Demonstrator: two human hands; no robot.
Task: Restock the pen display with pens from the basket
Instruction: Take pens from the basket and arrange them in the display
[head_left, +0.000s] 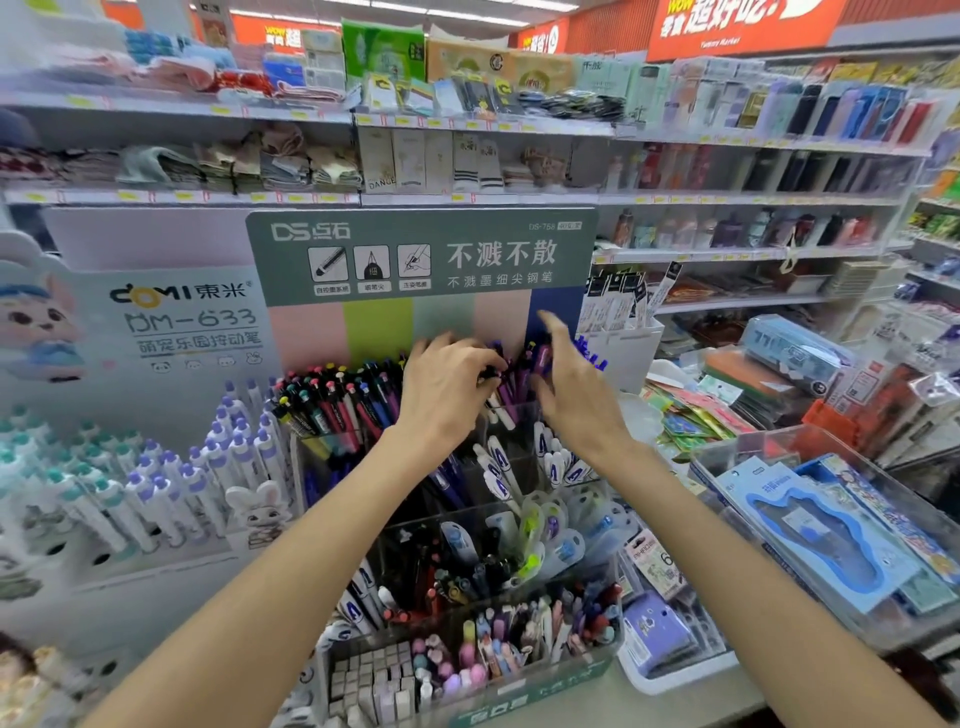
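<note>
Head cam: both hands are up at the back row of the clear pen display (467, 519), right under the green DS header card (421, 254), which I'll use as the landmark. Left hand (447, 389) has its fingers curled round a small bunch of dark/purple pens (511, 382) just below the card's pink stripe. Right hand (571, 379) is beside the same bunch w/ fingers mostly straight and spread, thumb side against the pens, steadying rather than pinching afaict.

Handling, imo: the pens are light, stiff plastic, smooth barrels so a bit slippery in a bundle, not fragile but clips snag on neighbours. Best grip is mid-barrel, tips down, then let them drop into the cell.

Basket isn't identifiable here. A white tray (670, 675) sits low right of the card, can't say if that's it.
</note>
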